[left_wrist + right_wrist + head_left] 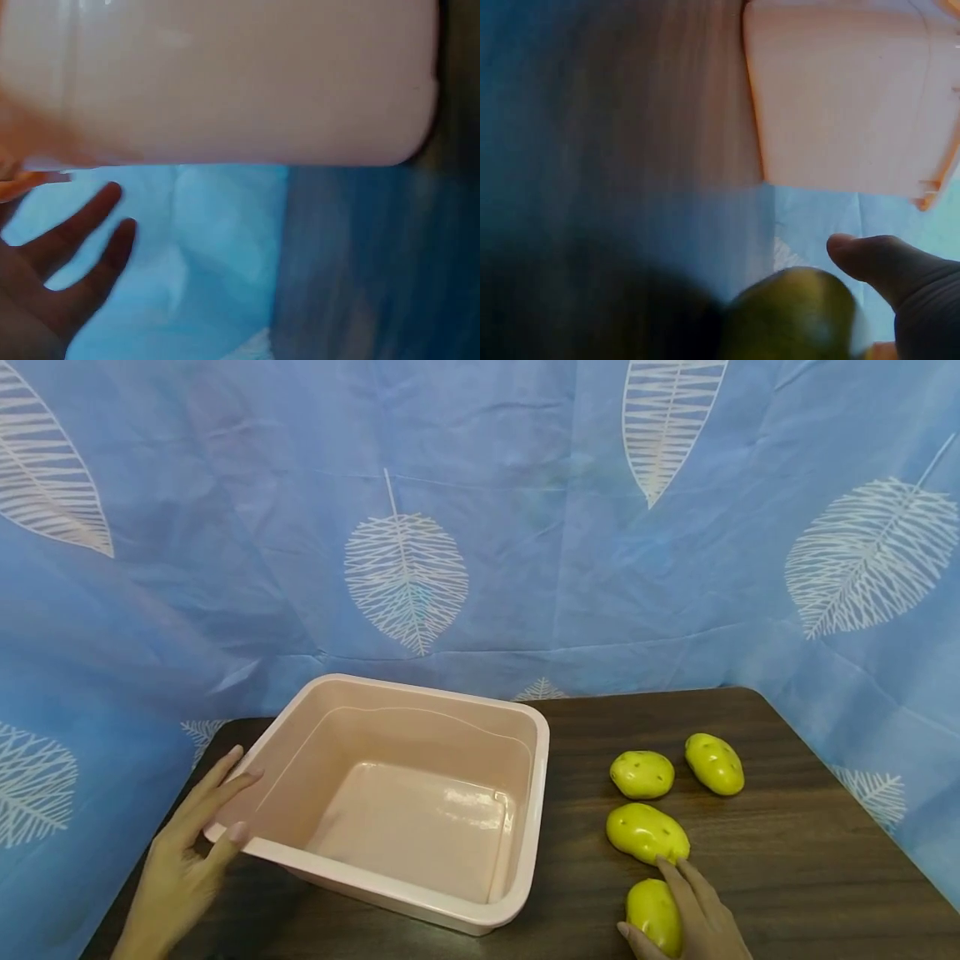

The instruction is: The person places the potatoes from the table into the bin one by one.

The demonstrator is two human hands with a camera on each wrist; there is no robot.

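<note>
A pale pink plastic basin (360, 878) stands at the left of the table, its inside bare. My left hand (183, 856) is at its left corner, thumb beside the near rim and fingers spread over the left rim. Fingers (82, 221) look spread below the basin wall (225, 82) in the left wrist view. At the front right, my right hand (701, 918) reaches over the nearest yellow potato (649, 906), thumb at its left side and fingers extended past it. From the right wrist, the thumb (885, 262) stands apart from that potato (791, 315).
Another yellow potato (645, 831) lies just beyond the right fingertips. Two more, a rounder potato (642, 774) and a slanted potato (714, 764), lie farther back on the dark wooden table (810, 860). A blue curtain (525, 568) with white leaves hangs behind the table.
</note>
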